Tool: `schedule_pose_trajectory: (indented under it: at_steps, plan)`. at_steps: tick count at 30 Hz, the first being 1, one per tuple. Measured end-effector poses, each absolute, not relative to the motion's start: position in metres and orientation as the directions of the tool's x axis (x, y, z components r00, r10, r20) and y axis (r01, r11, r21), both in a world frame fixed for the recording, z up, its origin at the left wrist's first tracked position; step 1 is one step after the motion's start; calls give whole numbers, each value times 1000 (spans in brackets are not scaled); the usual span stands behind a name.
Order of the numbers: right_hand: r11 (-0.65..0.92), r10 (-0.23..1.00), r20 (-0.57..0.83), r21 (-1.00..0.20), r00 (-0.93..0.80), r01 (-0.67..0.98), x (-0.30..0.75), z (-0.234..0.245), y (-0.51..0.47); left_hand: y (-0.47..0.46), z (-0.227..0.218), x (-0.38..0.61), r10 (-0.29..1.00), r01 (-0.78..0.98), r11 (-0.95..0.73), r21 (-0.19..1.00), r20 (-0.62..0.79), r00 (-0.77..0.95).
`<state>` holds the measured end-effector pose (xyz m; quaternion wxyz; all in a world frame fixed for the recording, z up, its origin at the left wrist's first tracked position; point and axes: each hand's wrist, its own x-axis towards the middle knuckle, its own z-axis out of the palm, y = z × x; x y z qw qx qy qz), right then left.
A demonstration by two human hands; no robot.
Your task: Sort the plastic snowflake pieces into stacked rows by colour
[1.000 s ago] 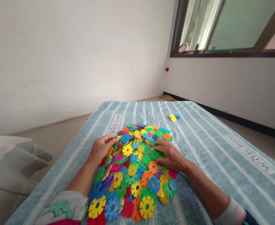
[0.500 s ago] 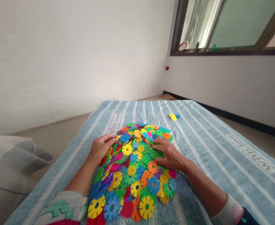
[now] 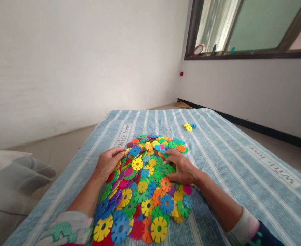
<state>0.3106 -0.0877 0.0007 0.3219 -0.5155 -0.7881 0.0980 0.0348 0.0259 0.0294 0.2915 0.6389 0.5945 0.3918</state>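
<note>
A heap of several flat plastic snowflake discs (image 3: 142,186) in yellow, blue, green, orange, red and purple lies on a blue striped sheet (image 3: 229,160). My left hand (image 3: 109,163) rests on the heap's left edge, fingers curled loosely over the discs. My right hand (image 3: 180,167) lies on the heap's right side, fingers spread across green and orange discs. Neither hand visibly lifts a disc.
Two stray discs (image 3: 189,127), yellow and blue, lie apart on the sheet further back. A grey cushion (image 3: 9,181) sits at the left. White walls meet at a corner behind, and a window (image 3: 247,27) is at upper right. Bare floor borders the sheet.
Both hands stay on the heap with almost no movement. The view has shifted slightly, so everything sits a little lower left.
</note>
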Motion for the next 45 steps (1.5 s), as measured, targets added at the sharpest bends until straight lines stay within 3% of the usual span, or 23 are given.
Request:
schedule_pose_trajectory:
  at_steps: [6,10,14,19,23,33,45]
  plan:
    - [454,867,445,-517,-225,726,314,1,-85,31,25,31,995,484,-98,869,90,40]
    - [398,845,531,-548,-61,736,341,-2,-78,32,25,30,994,499,-105,860,93,49]
    - [228,783,598,-530,169,817,381,-13,-71,32,24,30,994,491,-107,865,86,64]
    - [-46,801,518,-445,299,894,404,-24,-71,36,22,27,989,516,-147,844,140,54]
    - [-158,853,415,-374,317,914,399,-22,-73,38,21,26,988,547,-150,823,142,56]
    - [-170,916,291,-345,277,923,398,-13,-73,39,21,25,992,533,-128,837,110,65]
    - [-158,917,302,-326,261,932,401,-12,-69,35,28,23,990,555,-140,820,125,64]
